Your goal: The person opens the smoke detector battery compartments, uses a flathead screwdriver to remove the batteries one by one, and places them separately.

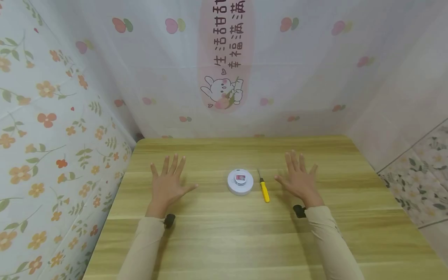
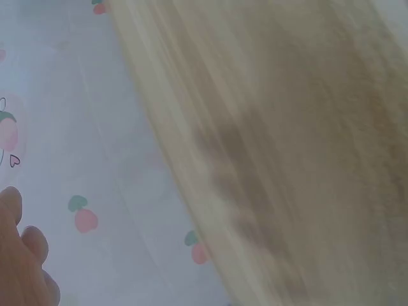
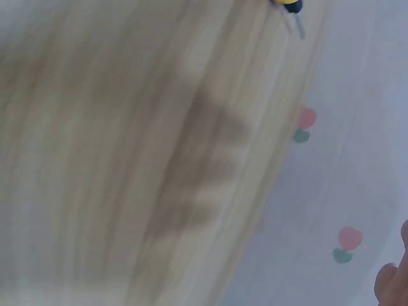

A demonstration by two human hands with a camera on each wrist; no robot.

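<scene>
A round white device (image 1: 240, 186), shaped like a smoke alarm with a small red label on its raised centre, sits near the middle of the wooden table. Just right of it lies a screwdriver (image 1: 265, 190) with a yellow handle, its thin shaft pointing to the back. My left hand (image 1: 168, 186) is spread palm down to the left of the device, holding nothing. To the right of the screwdriver, my right hand (image 1: 300, 179) is spread too, its thumb nearest the handle. In the right wrist view only the screwdriver's tip end (image 3: 292, 7) shows at the top.
The wood-grain table (image 1: 224, 241) ends at a back edge against a white curtain (image 1: 168, 77) printed with fruit and a rabbit. A flower-patterned curtain (image 1: 52, 155) hangs along the left side. Each wrist carries a small black camera (image 1: 169, 221).
</scene>
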